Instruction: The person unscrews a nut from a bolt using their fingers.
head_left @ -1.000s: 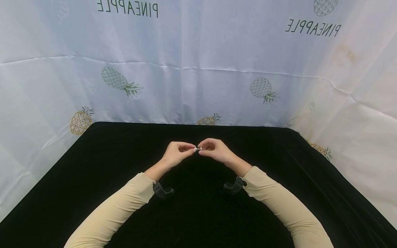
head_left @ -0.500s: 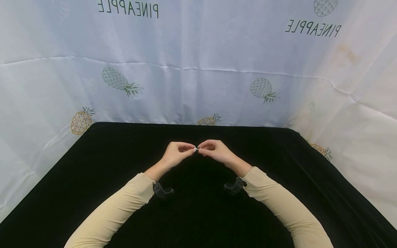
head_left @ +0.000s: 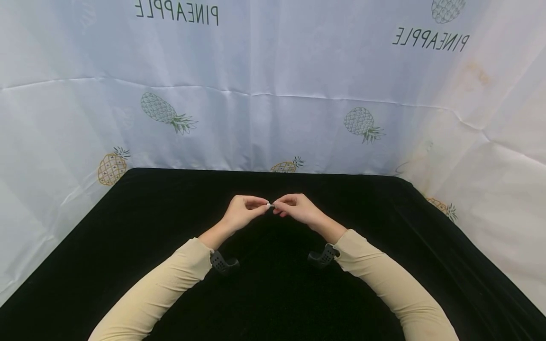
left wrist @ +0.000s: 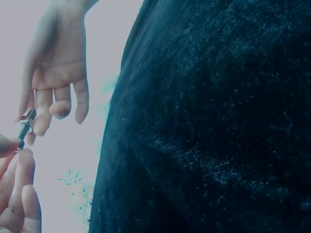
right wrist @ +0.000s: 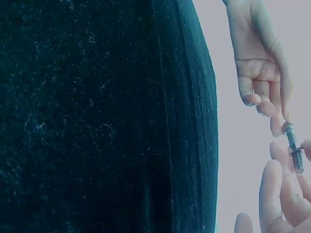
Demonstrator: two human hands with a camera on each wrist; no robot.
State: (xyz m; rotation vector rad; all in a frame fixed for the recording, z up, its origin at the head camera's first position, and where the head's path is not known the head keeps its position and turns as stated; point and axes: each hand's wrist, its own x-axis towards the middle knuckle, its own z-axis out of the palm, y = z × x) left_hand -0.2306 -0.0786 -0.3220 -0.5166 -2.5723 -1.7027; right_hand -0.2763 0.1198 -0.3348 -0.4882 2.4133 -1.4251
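Observation:
A small metal bolt (head_left: 270, 205) spans the gap between both hands, held clear above the black cloth. My left hand (head_left: 243, 210) pinches its left end between thumb and fingertips, which cover that end. On the threaded shaft sits a nut (right wrist: 294, 148), partway along. My right hand (head_left: 298, 209) has its thumb and fingertips around the nut, the thumb on the near side and the fingertips lower behind it. In the right wrist view the bolt's free threaded end sticks out past the nut, beside the right fingers (right wrist: 270, 187).
Black cloth (head_left: 273, 284) covers the table under both arms. A white curtain (head_left: 298, 71) printed with pineapples hangs behind and at the sides. Each wrist wears a dark camera mount, the left mount (head_left: 223, 264) and the right mount (head_left: 323, 255).
The right thumb has rolled upward over the nut while the right fingertips moved down behind it, covering the shaft's end in the head view. The left hand has stayed nearly still.

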